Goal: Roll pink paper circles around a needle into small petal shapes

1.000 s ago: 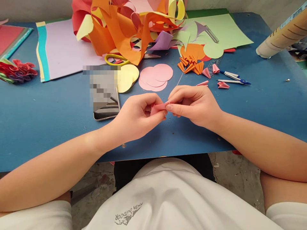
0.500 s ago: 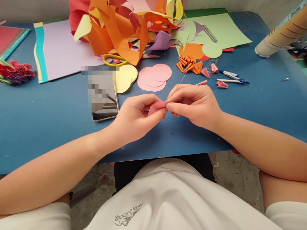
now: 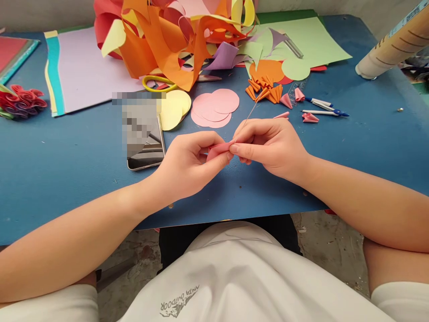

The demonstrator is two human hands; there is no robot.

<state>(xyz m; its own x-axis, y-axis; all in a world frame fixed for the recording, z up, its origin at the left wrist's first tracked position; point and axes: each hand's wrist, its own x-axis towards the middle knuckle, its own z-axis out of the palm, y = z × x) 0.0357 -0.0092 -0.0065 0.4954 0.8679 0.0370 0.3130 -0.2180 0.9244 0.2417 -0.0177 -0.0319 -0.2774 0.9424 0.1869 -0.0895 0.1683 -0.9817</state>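
Observation:
Between my hands is a pink paper piece [image 3: 217,150], partly rolled. My left hand [image 3: 191,165] is closed on its left side, with the thumb in front. The fingertips of my right hand [image 3: 271,145] pinch its right end. A thin thread [image 3: 250,114] runs up from the right fingertips towards the folded orange paper cones [image 3: 264,91]. Behind my hands lie overlapping pink paper circles [image 3: 216,107] and yellow circles [image 3: 172,109]. Small pink cones [image 3: 286,100] lie beyond my right hand.
On the blue table [image 3: 83,156] are a phone [image 3: 145,154], yellow-handled scissors [image 3: 157,83], a compass [image 3: 326,112] and orange paper scraps [image 3: 161,44]. Paper flowers [image 3: 25,103] lie at the left, a lilac sheet [image 3: 94,67] behind, and a tube [image 3: 389,49] stands back right.
The right fingertips and the pink paper have shifted very slightly to the left. The grip of both hands looks the same.

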